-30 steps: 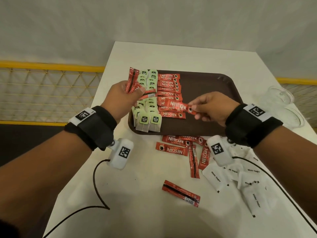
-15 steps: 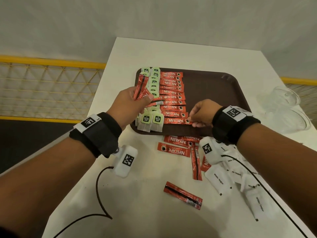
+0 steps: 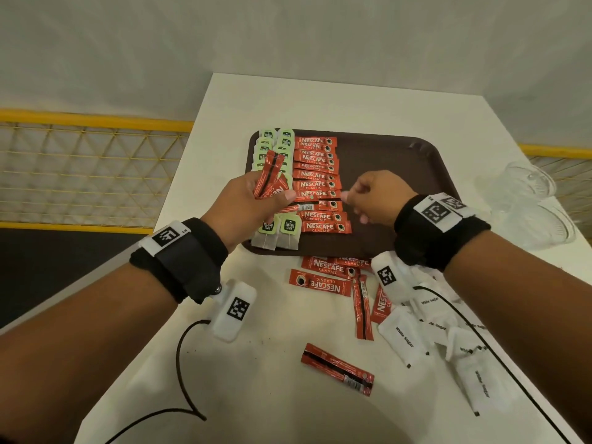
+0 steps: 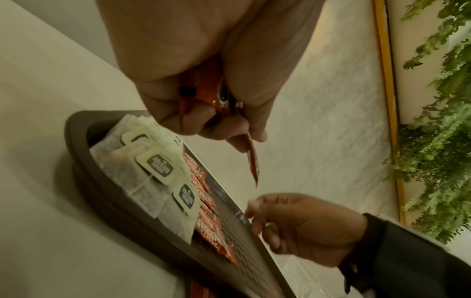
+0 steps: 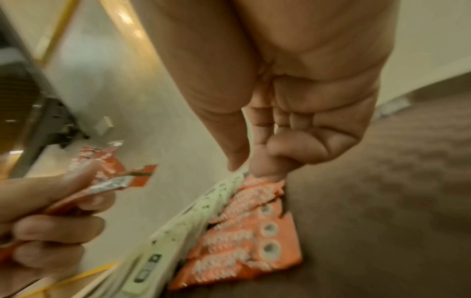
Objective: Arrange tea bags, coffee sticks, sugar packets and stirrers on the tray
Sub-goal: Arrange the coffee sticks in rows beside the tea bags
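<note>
A brown tray [image 3: 400, 174] carries two columns of green-tagged tea bags [image 3: 275, 232] and, beside them, a column of red coffee sticks [image 3: 317, 181]. My left hand [image 3: 250, 203] hovers over the tea bags and grips a small bundle of coffee sticks [image 3: 270, 177] that points up and away. In the left wrist view the bundle [image 4: 209, 94] is pinched between thumb and fingers. My right hand [image 3: 378, 197] is over the tray just right of the stick column, fingers curled [image 5: 305, 141], nothing in it. Its fingertips sit close to the ends of the sticks [image 5: 242, 242].
Several loose coffee sticks [image 3: 320, 283] lie on the white table in front of the tray, and one more [image 3: 338, 368] lies nearer me. White sugar packets [image 3: 403, 338] are heaped at the right. Clear glass cups [image 3: 538, 206] stand right of the tray. A yellow railing [image 3: 96, 120] runs past the table's left edge.
My right hand laid its coffee stick at the near end of the column, let go, and moved back up beside the column. My left hand still holds its bundle.
</note>
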`<action>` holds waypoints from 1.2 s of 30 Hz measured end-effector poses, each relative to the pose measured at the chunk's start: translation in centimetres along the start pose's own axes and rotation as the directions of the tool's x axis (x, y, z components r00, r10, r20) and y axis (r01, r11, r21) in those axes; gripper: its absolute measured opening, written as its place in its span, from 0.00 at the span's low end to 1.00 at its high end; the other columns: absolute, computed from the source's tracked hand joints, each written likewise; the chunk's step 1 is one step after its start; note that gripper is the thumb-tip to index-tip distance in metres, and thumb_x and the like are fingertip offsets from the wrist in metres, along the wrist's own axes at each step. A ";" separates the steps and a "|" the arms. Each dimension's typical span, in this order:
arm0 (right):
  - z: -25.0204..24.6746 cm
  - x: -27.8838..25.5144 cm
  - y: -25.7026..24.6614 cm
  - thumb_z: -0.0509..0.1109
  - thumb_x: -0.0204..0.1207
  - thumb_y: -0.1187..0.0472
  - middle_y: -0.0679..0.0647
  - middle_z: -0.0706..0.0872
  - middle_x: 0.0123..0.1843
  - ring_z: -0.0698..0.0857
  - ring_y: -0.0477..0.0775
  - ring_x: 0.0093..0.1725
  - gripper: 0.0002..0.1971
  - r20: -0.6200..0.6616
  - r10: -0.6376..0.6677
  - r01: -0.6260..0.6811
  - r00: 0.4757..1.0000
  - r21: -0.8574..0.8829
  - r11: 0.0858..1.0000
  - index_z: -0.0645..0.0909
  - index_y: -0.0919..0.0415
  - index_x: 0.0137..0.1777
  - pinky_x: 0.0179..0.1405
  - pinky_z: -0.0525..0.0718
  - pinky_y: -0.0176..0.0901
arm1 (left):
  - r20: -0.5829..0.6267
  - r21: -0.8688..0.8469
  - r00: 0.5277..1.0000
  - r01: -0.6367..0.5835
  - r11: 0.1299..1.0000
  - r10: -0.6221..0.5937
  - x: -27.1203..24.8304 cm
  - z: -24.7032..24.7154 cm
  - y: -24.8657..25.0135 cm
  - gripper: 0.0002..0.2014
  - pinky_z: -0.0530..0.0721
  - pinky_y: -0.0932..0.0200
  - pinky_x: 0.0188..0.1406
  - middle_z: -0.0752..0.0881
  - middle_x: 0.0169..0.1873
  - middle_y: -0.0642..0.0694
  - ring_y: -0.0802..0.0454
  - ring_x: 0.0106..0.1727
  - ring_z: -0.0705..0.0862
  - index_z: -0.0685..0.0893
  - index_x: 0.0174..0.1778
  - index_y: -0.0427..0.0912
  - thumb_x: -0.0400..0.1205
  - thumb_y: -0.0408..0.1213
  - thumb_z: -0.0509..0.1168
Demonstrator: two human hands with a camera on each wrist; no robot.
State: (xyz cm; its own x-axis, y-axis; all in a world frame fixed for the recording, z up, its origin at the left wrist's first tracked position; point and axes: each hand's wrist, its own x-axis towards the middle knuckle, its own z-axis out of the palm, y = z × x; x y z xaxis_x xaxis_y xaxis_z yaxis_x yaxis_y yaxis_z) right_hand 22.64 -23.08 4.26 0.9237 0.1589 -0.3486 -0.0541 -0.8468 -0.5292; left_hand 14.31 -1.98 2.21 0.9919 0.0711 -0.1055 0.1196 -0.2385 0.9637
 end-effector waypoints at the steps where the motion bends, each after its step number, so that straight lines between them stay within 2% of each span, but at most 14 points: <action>1: -0.4 -0.7 -0.3 0.67 0.81 0.47 0.53 0.88 0.41 0.83 0.47 0.32 0.15 -0.005 -0.074 0.074 0.997 0.035 0.997 0.82 0.59 0.52 0.38 0.85 0.42 | 0.003 0.005 1.000 -0.009 1.000 0.009 0.0 0.2 0.1 0.17 0.87 0.64 0.38 0.91 0.50 0.53 0.60 0.44 0.91 0.82 0.65 0.48 0.81 0.47 0.70; 3: -0.9 -1.8 -1.0 0.65 0.81 0.45 0.52 0.88 0.38 0.80 0.45 0.28 0.15 0.082 -0.147 0.133 0.986 0.156 0.979 0.83 0.57 0.50 0.29 0.79 0.37 | 0.002 0.009 0.999 -0.035 0.999 0.035 0.1 0.7 0.2 0.20 0.89 0.56 0.47 0.91 0.54 0.52 0.54 0.52 0.91 0.82 0.66 0.48 0.79 0.49 0.72; 6: -0.8 -2.7 -1.8 0.66 0.82 0.48 0.56 0.87 0.35 0.80 0.47 0.25 0.14 0.213 -0.148 0.072 0.966 0.328 0.942 0.82 0.59 0.52 0.24 0.77 0.36 | 0.017 0.053 0.994 -0.108 0.993 0.108 0.1 1.6 0.9 0.18 0.87 0.65 0.45 0.90 0.52 0.54 0.59 0.51 0.90 0.82 0.64 0.49 0.79 0.48 0.72; 7: -0.7 -2.8 -1.9 0.66 0.82 0.49 0.57 0.87 0.35 0.81 0.48 0.26 0.14 0.223 -0.137 0.040 0.965 0.392 0.919 0.82 0.61 0.52 0.25 0.77 0.36 | 0.026 0.054 0.991 -0.130 0.990 0.129 0.1 1.9 1.1 0.17 0.86 0.69 0.43 0.90 0.51 0.54 0.61 0.50 0.90 0.83 0.63 0.49 0.79 0.47 0.73; 10: -0.6 -3.1 -1.7 0.69 0.81 0.57 0.60 0.86 0.36 0.84 0.50 0.28 0.12 0.201 -0.111 -0.021 0.973 0.559 0.829 0.80 0.66 0.54 0.29 0.80 0.38 | 0.044 0.020 0.984 -0.172 0.985 0.171 0.0 2.5 1.9 0.16 0.85 0.70 0.41 0.91 0.48 0.54 0.64 0.46 0.89 0.84 0.61 0.47 0.79 0.45 0.73; 14: -1.5 -3.7 -0.9 0.70 0.79 0.67 0.63 0.88 0.40 0.88 0.53 0.35 0.09 0.187 -0.149 -0.023 0.971 0.695 0.719 0.79 0.69 0.56 0.36 0.87 0.38 | 0.076 -0.127 0.991 -0.097 0.987 0.107 -0.5 2.9 2.5 0.09 0.79 0.72 0.30 0.87 0.33 0.61 0.66 0.29 0.83 0.82 0.52 0.46 0.84 0.47 0.65; 16: -1.9 -4.1 -0.4 0.71 0.77 0.70 0.64 0.89 0.42 0.91 0.55 0.39 0.08 0.163 -0.174 0.006 0.971 0.713 0.701 0.79 0.67 0.54 0.41 0.88 0.39 | 0.079 -0.160 0.995 -0.040 0.986 0.053 -0.6 2.8 2.4 0.18 0.77 0.67 0.29 0.87 0.35 0.55 0.63 0.28 0.79 0.82 0.50 0.42 0.81 0.56 0.64; 18: -2.1 -4.2 0.2 0.71 0.76 0.73 0.63 0.89 0.42 0.92 0.59 0.45 0.08 0.131 -0.179 0.024 0.975 0.740 0.672 0.78 0.64 0.50 0.44 0.89 0.42 | 0.107 -0.134 0.994 0.008 0.991 0.007 -0.6 2.7 2.0 0.25 0.76 0.64 0.29 0.87 0.40 0.48 0.56 0.31 0.78 0.83 0.55 0.39 0.78 0.60 0.66; 21: -2.1 -4.3 0.9 0.70 0.75 0.76 0.64 0.89 0.44 0.92 0.62 0.48 0.11 0.092 -0.163 0.030 0.982 0.783 0.621 0.75 0.63 0.50 0.43 0.91 0.44 | 0.153 -0.148 0.988 0.051 0.988 -0.028 -0.9 2.6 1.5 0.14 0.79 0.68 0.29 0.89 0.37 0.57 0.63 0.32 0.84 0.83 0.57 0.44 0.80 0.46 0.71; 23: -2.1 -4.4 1.3 0.71 0.75 0.77 0.64 0.89 0.44 0.92 0.62 0.47 0.12 0.097 -0.163 0.020 0.982 0.799 0.600 0.74 0.63 0.51 0.40 0.91 0.42 | 0.140 -0.135 0.990 0.046 0.990 -0.027 -0.9 2.6 1.2 0.14 0.82 0.69 0.32 0.90 0.45 0.55 0.62 0.42 0.88 0.83 0.60 0.47 0.79 0.41 0.73; 27: -2.2 -4.7 1.9 0.71 0.76 0.72 0.67 0.90 0.50 0.92 0.59 0.49 0.12 0.162 -0.195 -0.004 0.967 0.780 0.626 0.79 0.66 0.58 0.42 0.91 0.41 | 0.146 -0.105 0.989 0.037 0.994 -0.021 -1.1 2.3 1.3 0.16 0.83 0.71 0.35 0.91 0.51 0.51 0.63 0.46 0.89 0.84 0.62 0.46 0.79 0.38 0.74; 30: -2.2 -4.6 2.0 0.70 0.78 0.69 0.68 0.89 0.53 0.91 0.55 0.45 0.13 0.146 -0.210 0.025 0.967 0.762 0.647 0.81 0.70 0.62 0.43 0.90 0.39 | 0.193 -0.071 0.981 0.047 0.996 -0.032 -1.4 2.0 1.8 0.13 0.83 0.73 0.33 0.91 0.47 0.54 0.67 0.42 0.89 0.84 0.58 0.48 0.79 0.38 0.73; 34: -2.0 -4.2 1.2 0.71 0.78 0.67 0.61 0.88 0.44 0.87 0.47 0.36 0.11 0.026 -0.261 0.192 0.965 0.608 0.770 0.84 0.67 0.59 0.33 0.86 0.32 | 0.171 -0.100 0.985 0.017 0.995 0.000 -1.5 2.2 2.9 0.09 0.80 0.74 0.28 0.90 0.35 0.58 0.67 0.31 0.86 0.84 0.55 0.44 0.81 0.38 0.72; 36: -1.8 -4.3 0.5 0.73 0.76 0.66 0.58 0.88 0.40 0.87 0.45 0.35 0.09 0.005 -0.316 0.268 0.949 0.517 0.813 0.85 0.65 0.56 0.32 0.84 0.32 | 0.144 -0.105 0.989 0.001 0.995 0.014 -1.4 2.6 3.4 0.10 0.83 0.69 0.30 0.90 0.33 0.56 0.64 0.31 0.87 0.85 0.54 0.41 0.80 0.38 0.73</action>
State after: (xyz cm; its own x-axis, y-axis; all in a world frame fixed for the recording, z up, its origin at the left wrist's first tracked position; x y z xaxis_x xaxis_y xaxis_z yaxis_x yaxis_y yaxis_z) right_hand 19.34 -25.09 6.86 0.8917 0.4206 -0.1672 0.0073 -0.3828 -0.9238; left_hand 13.46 -5.39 5.05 0.9894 -0.0727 -0.1258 0.1152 -0.1358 0.9840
